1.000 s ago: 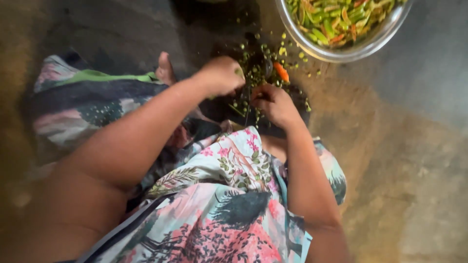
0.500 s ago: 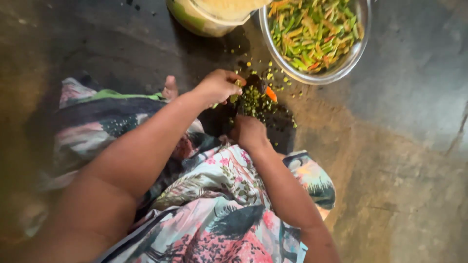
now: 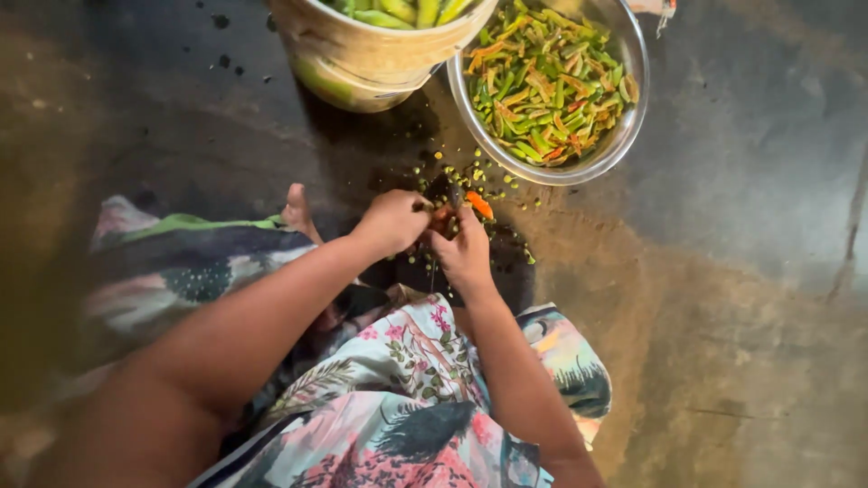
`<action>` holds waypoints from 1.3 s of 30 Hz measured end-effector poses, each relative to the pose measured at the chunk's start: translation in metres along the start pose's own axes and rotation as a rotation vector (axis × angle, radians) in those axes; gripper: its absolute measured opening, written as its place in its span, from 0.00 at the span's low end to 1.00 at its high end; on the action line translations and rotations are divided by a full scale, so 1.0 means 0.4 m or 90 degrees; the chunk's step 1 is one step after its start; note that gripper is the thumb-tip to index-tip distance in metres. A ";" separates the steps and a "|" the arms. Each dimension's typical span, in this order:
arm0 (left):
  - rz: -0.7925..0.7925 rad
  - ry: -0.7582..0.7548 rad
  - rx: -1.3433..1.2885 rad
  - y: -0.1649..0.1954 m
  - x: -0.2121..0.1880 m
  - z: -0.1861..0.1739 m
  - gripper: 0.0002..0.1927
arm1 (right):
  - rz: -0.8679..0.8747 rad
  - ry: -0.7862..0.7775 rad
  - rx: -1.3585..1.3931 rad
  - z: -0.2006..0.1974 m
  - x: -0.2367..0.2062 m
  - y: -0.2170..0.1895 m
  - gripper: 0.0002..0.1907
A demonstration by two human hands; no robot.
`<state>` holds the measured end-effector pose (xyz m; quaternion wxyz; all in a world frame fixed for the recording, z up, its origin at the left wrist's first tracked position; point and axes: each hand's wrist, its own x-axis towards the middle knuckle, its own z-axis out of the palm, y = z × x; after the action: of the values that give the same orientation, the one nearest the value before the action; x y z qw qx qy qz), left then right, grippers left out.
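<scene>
Both hands are meeting over the dark floor (image 3: 768,181): the left hand (image 3: 391,221) and right hand (image 3: 463,255) are gripping an orange-red chilli (image 3: 479,205), just below the steel bowl (image 3: 624,136) and cream bucket (image 3: 380,59).

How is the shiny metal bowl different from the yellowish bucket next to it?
The round shiny metal bowl is wide, shallow and holds cut green and orange pieces. The yellowish plastic bucket has taller, opaque walls, is cut off by the picture's edge and shows bigger green pieces. Both stand on the dark floor, touching.
</scene>
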<state>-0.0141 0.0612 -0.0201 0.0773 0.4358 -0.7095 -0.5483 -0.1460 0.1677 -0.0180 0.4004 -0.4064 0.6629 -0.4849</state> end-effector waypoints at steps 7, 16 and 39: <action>-0.021 0.022 -0.204 0.043 -0.021 -0.030 0.13 | -0.015 0.003 -0.145 -0.071 0.051 -0.022 0.08; 0.181 0.202 -0.153 0.061 -0.039 -0.010 0.11 | -0.021 0.014 0.146 -0.064 0.064 0.002 0.10; 0.090 0.200 -0.082 -0.037 0.061 0.059 0.06 | 0.124 0.029 0.152 -0.071 0.128 0.148 0.06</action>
<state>-0.0347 0.0604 -0.0507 0.2532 0.4595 -0.6811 -0.5107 -0.1988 0.1410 -0.0762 0.4757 -0.2786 0.6457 -0.5283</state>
